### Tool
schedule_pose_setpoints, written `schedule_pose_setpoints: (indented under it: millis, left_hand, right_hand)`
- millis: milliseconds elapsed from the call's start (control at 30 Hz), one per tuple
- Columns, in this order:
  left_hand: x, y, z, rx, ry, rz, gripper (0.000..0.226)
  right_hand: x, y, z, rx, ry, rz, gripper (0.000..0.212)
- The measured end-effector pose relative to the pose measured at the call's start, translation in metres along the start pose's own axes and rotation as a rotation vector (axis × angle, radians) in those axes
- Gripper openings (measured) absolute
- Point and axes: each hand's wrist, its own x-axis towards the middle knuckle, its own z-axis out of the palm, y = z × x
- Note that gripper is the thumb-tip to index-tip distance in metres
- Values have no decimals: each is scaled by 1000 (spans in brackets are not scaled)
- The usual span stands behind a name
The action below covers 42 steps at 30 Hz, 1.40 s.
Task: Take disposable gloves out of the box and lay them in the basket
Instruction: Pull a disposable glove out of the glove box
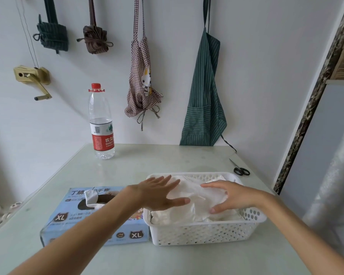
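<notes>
A white perforated basket (203,233) stands on the table at centre right, filled with a pile of white disposable gloves (197,195). My left hand (159,193) lies flat with straight fingers on the left part of the pile. My right hand (230,197) rests on the right part, fingers spread over the gloves. To the left of the basket lies a light blue glove box (72,223) marked XL. A white glove (90,196) sticks up out of its oval opening. My left forearm crosses over the box.
A water bottle with a red label (101,124) stands at the back of the table (167,261). Black scissors (239,169) lie at the back right. Aprons (205,92) hang on the wall behind.
</notes>
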Motion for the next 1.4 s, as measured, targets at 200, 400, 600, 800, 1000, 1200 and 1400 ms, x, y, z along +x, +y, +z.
schedule_pose_setpoints:
  millis: [200, 400, 600, 800, 1000, 1200, 1400]
  left_hand:
    - [13, 14, 5, 43, -77, -55, 104]
    - [11, 3, 17, 158, -105, -68, 94]
    - [7, -1, 7, 31, -95, -56, 98]
    - [-5, -18, 7, 156, -61, -73, 57]
    - [-14, -20, 14, 111, 112, -36, 56]
    - [-58, -77, 18, -305, 482, -162, 44]
    - [-115, -151, 38, -447, 332, -411, 40]
  right_hand:
    - [5, -1, 12, -105, 60, -7, 88]
    - [-10, 13, 3, 95, 206, -7, 74]
    - [-12, 18, 7, 75, 207, 22, 42]
    - [-7, 14, 13, -120, 366, 24, 33]
    - [-15, -9, 13, -215, 438, 37, 26]
    - [-9, -77, 34, -40, 589, -188, 20]
    - [35, -157, 83, -98, 529, -285, 18]
